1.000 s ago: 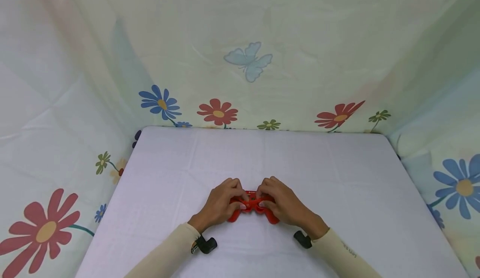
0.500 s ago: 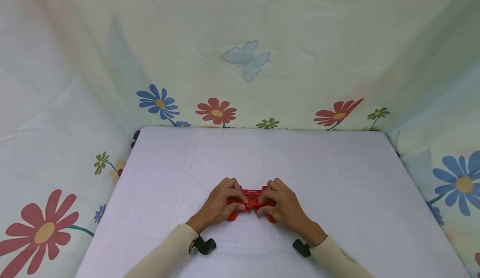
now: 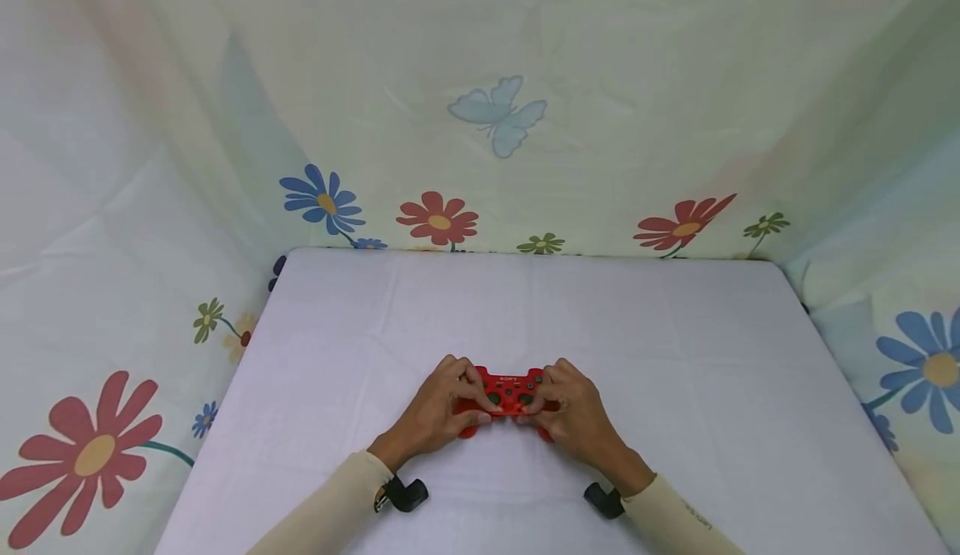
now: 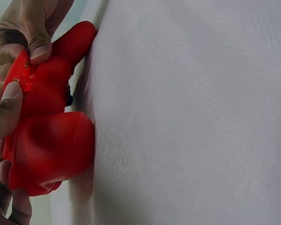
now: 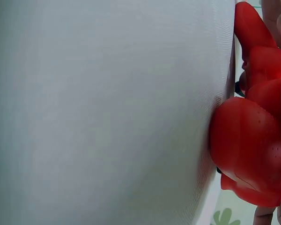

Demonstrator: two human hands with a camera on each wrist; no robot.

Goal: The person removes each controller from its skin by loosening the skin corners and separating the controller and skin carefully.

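Note:
A red game controller [image 3: 510,382] with SONY printed on it sits low at the middle of the white table, buttons facing up. A thin, flexible red edge, looking like a soft cover [image 4: 27,72], runs along its near side. My left hand [image 3: 441,403] pinches that edge between thumb and fingers at the left. From the right, my right hand [image 3: 573,409] pinches it likewise, the two hands close together. In the right wrist view a rounded red handle [image 5: 246,145] touches the cloth. Both hands hide the controller's outer ends.
A white cloth covers the table [image 3: 360,313]. Flower-printed curtains [image 3: 630,105] hang behind it and on both sides. A black wrist device [image 3: 408,495] sits at the left cuff, another [image 3: 603,501] at the right.
The red edge between my hands has moved toward me, off the thumbsticks. More of the controller's button face and its lettering now shows. Both hands have stayed almost in place.

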